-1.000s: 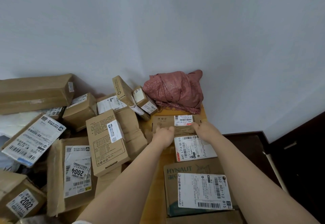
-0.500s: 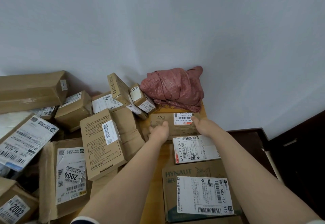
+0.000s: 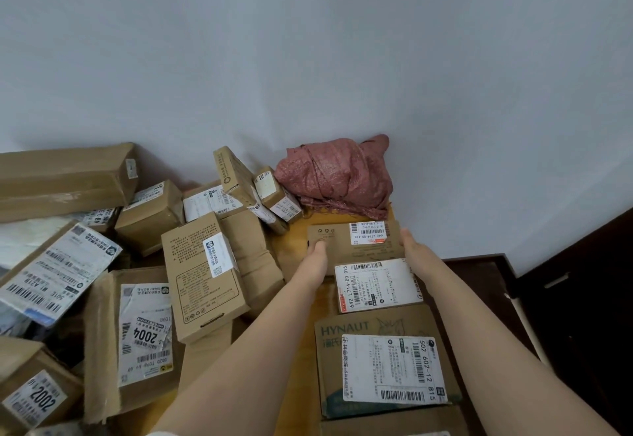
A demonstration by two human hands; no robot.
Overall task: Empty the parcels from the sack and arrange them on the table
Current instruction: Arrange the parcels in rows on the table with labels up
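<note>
While the sack (image 3: 337, 175) lies crumpled and slack against the wall at the far end of the table (image 3: 296, 350), I judge the emptying done or nearly so and the arranging well short of done. I hold a flat parcel (image 3: 356, 242) just in front of the sack, my left hand (image 3: 317, 252) clamped on its left edge with the thumb on top, my right hand (image 3: 412, 247) closed round its right edge. It heads a row along the right side of the table: nearer to me lies a white-labelled parcel (image 3: 376, 285), then the HYNAUT box (image 3: 383, 363). To my left a heap of parcels (image 3: 205, 278) lies tumbled, some tilted, some leaning on each other, and all of that waits for sorting. Whether the sack holds anything more I cannot tell; its mouth is out of sight. My fingers under the flat parcel are hidden, so I cannot say whether it rests on the table or hangs just above it. The heap runs off the left edge of the view.
</note>
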